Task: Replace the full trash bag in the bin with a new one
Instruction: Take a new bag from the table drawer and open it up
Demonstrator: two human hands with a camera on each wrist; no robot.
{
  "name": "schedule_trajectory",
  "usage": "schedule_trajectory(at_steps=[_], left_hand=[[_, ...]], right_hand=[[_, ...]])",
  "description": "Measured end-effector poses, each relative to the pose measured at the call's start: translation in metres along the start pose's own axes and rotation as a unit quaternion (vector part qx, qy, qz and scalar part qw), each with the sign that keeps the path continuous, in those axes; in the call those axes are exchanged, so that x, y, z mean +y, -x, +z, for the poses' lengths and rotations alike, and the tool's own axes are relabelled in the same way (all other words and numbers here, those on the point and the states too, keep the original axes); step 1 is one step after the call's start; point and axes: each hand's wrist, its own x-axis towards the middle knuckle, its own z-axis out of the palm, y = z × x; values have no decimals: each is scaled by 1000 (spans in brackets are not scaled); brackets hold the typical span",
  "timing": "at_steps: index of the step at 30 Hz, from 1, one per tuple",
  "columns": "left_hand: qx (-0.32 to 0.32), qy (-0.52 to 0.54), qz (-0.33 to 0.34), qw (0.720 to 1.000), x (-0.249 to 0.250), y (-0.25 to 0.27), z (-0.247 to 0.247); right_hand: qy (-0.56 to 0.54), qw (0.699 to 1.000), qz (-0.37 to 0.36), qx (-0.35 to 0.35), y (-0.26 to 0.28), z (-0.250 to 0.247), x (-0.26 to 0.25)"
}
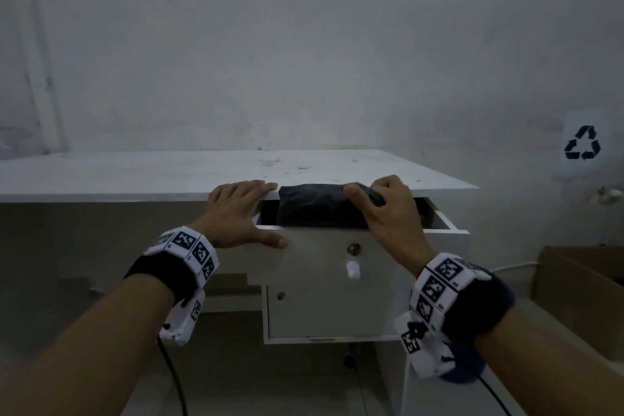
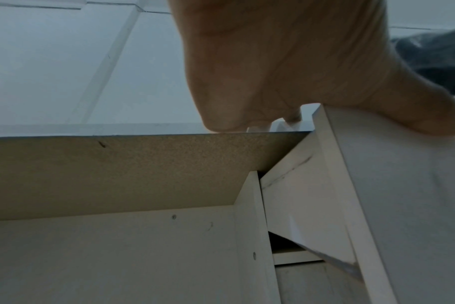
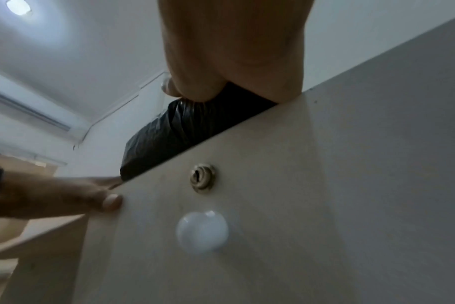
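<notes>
Your left hand (image 1: pixel 240 213) lies flat, bracing counter (image 1: pixel 135 174) and drawer (image 1: pixel 324 267), while your right hand (image 1: pixel 383 209) grips the folded black bag (image 1: pixel 312 204) to lift it out.

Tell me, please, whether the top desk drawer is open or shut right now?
Partly open: the drawer front stands out from the desk edge, showing a dark gap and the black bag rising from it.

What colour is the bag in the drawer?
Black bag, clearest in the right wrist view.
</notes>
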Motion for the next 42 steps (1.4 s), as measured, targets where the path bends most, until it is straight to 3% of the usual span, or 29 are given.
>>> schedule_trajectory(at_steps=[3,5,9,11,14,16,21,25,31,34,42], left_hand=[[9,-12,16,1000,-1,0,0],[17,-10,25,999,3,2,-3],[-2,-35,4,999,7,6,-7],[-1,-33,0,999,5,5,-4],[-4,-24,-13,1000,7,6,-4],[-4,-22,-13,1000,10,9,-6],[8,-19,-6,1000,12,11,-5],[16,-4,0,1000,10,10,-5],[59,66,-25,996,7,3,-2],[77,64,-17,995,4,1,1],[97,57,-15,994,-1,-2,13]], right_hand=[[-65,994,-12,90,-5,-15,-17],[-88,992,-35,82,-9,-32,-36],[66,991,-107,-40,-4,-57,-61],[128,981,-85,-122,3,-65,-58],[220,919,8,-328,21,-68,-44],[252,893,36,-372,38,-61,-31],[383,877,-23,-290,67,-32,1],[395,886,-67,-233,75,-5,10],[399,901,-71,-158,53,6,15],[421,893,-46,-153,39,18,18],[393,906,-2,-157,16,52,33]])
